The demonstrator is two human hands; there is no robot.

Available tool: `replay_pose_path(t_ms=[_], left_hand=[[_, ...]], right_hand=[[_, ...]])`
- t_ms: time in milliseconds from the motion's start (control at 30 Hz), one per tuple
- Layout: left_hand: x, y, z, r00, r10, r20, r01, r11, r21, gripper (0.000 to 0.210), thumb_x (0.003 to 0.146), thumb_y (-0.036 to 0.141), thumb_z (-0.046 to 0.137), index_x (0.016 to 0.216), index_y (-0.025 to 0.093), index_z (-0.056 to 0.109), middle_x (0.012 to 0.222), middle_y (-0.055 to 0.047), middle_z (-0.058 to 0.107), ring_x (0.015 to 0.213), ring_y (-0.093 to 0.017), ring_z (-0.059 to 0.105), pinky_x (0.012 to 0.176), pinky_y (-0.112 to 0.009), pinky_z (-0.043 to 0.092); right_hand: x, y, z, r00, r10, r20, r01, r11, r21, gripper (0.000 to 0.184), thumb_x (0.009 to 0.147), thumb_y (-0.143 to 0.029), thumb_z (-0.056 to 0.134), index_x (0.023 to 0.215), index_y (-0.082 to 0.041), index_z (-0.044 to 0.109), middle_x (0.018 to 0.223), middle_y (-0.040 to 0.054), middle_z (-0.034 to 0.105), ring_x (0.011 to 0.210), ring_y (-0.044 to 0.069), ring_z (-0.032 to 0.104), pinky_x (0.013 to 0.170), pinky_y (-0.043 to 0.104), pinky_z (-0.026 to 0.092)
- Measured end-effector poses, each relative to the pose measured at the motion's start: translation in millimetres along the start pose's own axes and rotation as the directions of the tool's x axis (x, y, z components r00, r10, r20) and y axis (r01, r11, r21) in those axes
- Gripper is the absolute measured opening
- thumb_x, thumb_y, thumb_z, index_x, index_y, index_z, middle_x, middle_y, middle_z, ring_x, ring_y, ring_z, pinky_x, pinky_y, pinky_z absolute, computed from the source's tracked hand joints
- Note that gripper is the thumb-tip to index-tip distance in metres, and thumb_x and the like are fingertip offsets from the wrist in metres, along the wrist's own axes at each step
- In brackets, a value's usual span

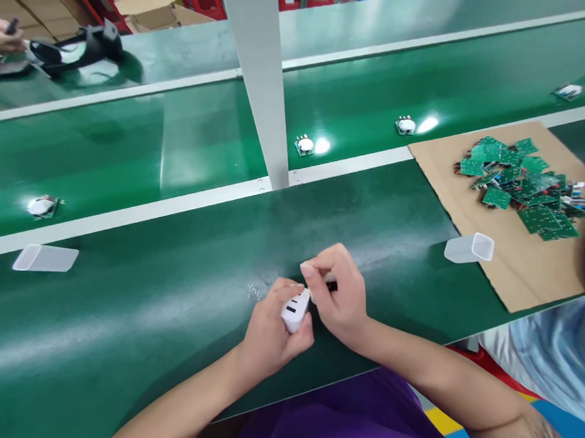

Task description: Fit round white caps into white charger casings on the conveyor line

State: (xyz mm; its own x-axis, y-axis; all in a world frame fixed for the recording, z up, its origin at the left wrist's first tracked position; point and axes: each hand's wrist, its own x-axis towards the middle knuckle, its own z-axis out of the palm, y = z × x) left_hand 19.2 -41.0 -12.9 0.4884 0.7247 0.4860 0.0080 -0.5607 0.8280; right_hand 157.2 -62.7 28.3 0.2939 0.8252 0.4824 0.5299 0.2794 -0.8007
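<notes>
Near the middle of the green bench, my left hand [272, 324] is wrapped round a white USB charger [295, 310]. Dark port slots show on its upward face. My right hand [340, 296] is closed in a pinch right beside the charger's right edge. A small black object [332, 285] shows inside its curled fingers; most of it is hidden, so its kind is unclear. Tiny white crumbs [255, 291] lie on the bench just left of the charger.
White plastic sleeves lie left [47, 258] and right [467, 249]. Cardboard [476, 273] on the right bears a heap of green circuit boards [525, 186]. Several board assemblies [305, 145] sit on the green belt [207, 138] behind a metal post [263, 81]. Other people are at far left and right.
</notes>
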Motion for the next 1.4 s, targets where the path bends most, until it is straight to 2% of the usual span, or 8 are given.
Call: replay_pose_path(t_ms=[33, 100, 167, 200, 300, 467, 1200, 1400], left_hand=[[1.3, 0.6, -2.6, 0.996, -0.078, 0.046, 0.082, 0.992, -0.099, 0.030, 0.086, 0.019, 0.055, 0.113, 0.025, 0.047, 0.088, -0.001, 0.060, 0.067, -0.012, 0.062, 0.058, -0.023, 0.049], [4.4, 1.9, -7.2, 0.953, -0.243, 0.181, 0.295, 0.880, -0.372, 0.022, 0.092, 0.026, 0.051, 0.113, 0.025, 0.044, 0.088, -0.001, 0.063, 0.065, -0.014, 0.065, 0.056, -0.024, 0.053], [7.3, 2.9, -9.9, 0.895, -0.328, 0.303, 0.446, 0.667, -0.597, 0.021, 0.095, 0.034, 0.049, 0.112, 0.025, 0.041, 0.091, -0.002, 0.065, 0.067, -0.015, 0.067, 0.054, -0.026, 0.056], [8.4, 3.1, -10.4, 0.879, -0.341, 0.333, 0.475, 0.580, -0.662, 0.023, 0.095, 0.037, 0.050, 0.111, 0.024, 0.041, 0.093, -0.003, 0.066, 0.069, -0.016, 0.069, 0.054, -0.027, 0.057], [8.1, 1.6, -9.1, 0.856, -0.360, 0.370, 0.512, 0.498, -0.700, 0.028, 0.093, 0.040, 0.055, 0.108, 0.022, 0.041, 0.087, -0.003, 0.069, 0.067, -0.015, 0.069, 0.058, -0.025, 0.057], [0.9, -3.8, -4.8, 0.839, -0.380, 0.390, 0.544, 0.547, -0.636, 0.031, 0.093, 0.043, 0.056, 0.108, 0.021, 0.041, 0.080, -0.003, 0.072, 0.064, -0.014, 0.068, 0.059, -0.024, 0.056], [-6.9, -8.4, -3.0, 0.873, -0.368, 0.320, 0.486, 0.716, -0.502, 0.027, 0.094, 0.043, 0.052, 0.108, 0.023, 0.040, 0.080, -0.002, 0.068, 0.064, -0.016, 0.066, 0.058, -0.027, 0.051], [-7.4, -8.2, -2.4, 0.921, -0.358, 0.152, 0.388, 0.880, -0.276, 0.023, 0.088, 0.033, 0.056, 0.104, 0.021, 0.045, 0.099, -0.007, 0.063, 0.081, -0.018, 0.064, 0.069, -0.032, 0.049]], right_hand=[[3.1, 0.7, -0.2, 0.988, 0.144, 0.056, -0.149, 0.983, 0.110, 0.015, 0.095, -0.028, 0.054, 0.082, -0.021, 0.054, 0.068, -0.0030, 0.053, 0.057, 0.010, 0.052, 0.050, 0.020, 0.044], [8.9, 2.3, -0.9, 0.874, 0.418, 0.248, -0.482, 0.814, 0.325, 0.022, 0.095, -0.041, 0.052, 0.083, -0.022, 0.051, 0.057, -0.0070, 0.048, 0.042, 0.009, 0.045, 0.039, 0.019, 0.039], [12.9, 3.1, -2.1, 0.741, 0.529, 0.414, -0.671, 0.600, 0.436, 0.028, 0.094, -0.050, 0.052, 0.085, -0.023, 0.050, 0.049, -0.0099, 0.044, 0.033, 0.009, 0.038, 0.032, 0.019, 0.031], [14.0, 2.7, -2.8, 0.717, 0.534, 0.448, -0.697, 0.552, 0.457, 0.031, 0.093, -0.052, 0.052, 0.083, -0.023, 0.050, 0.047, -0.0100, 0.044, 0.032, 0.009, 0.037, 0.031, 0.019, 0.029], [15.2, -1.2, -5.3, 0.787, 0.471, 0.398, -0.614, 0.663, 0.428, 0.041, 0.092, -0.052, 0.055, 0.067, -0.020, 0.053, 0.054, -0.0062, 0.047, 0.036, 0.007, 0.042, 0.033, 0.019, 0.030], [15.3, -4.5, -6.2, 0.924, 0.310, 0.225, -0.357, 0.910, 0.212, 0.043, 0.093, -0.039, 0.058, 0.055, -0.018, 0.058, 0.067, -0.0024, 0.048, 0.059, 0.007, 0.049, 0.056, 0.020, 0.042], [13.1, 1.0, -2.5, 0.941, 0.284, 0.183, -0.315, 0.935, 0.165, 0.043, 0.095, -0.035, 0.057, 0.055, -0.018, 0.055, 0.065, -0.0025, 0.048, 0.058, 0.008, 0.049, 0.055, 0.022, 0.040], [7.9, 1.9, -0.2, 0.981, 0.161, 0.106, -0.169, 0.982, 0.079, 0.040, 0.097, -0.029, 0.054, 0.059, -0.018, 0.052, 0.067, -0.0029, 0.046, 0.059, 0.008, 0.047, 0.058, 0.022, 0.041]])
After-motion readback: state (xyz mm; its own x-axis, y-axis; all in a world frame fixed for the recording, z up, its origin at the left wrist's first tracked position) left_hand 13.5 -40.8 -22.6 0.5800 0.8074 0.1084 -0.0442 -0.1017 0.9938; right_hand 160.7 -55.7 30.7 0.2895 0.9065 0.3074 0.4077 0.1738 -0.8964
